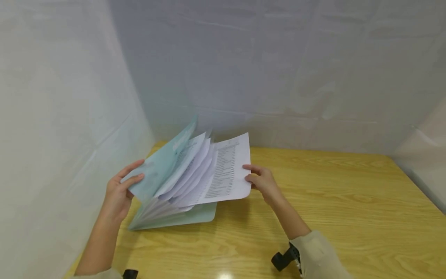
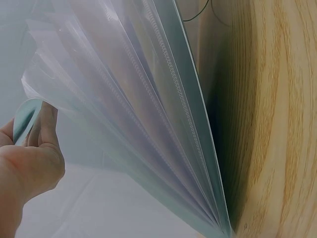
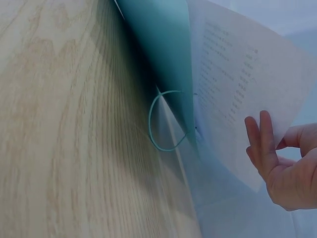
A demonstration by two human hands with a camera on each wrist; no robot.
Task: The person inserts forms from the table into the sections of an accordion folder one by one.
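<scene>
On the wooden table (image 1: pixel 313 201), the teal folder (image 1: pixel 163 162) already stood fanned open, its cover pinched back by the left hand (image 1: pixel 118 192), while the right hand (image 1: pixel 263 182) pinched a printed sheet (image 1: pixel 228 170) only partly drawn from its sleeves.

Printed sheet's (image 1: pixel 228 170) text illegibly small

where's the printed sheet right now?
Head view, centre-left: the printed sheet is the rightmost page fanned out of the teal folder on the wooden table, its right edge pinched by the right hand.
</scene>
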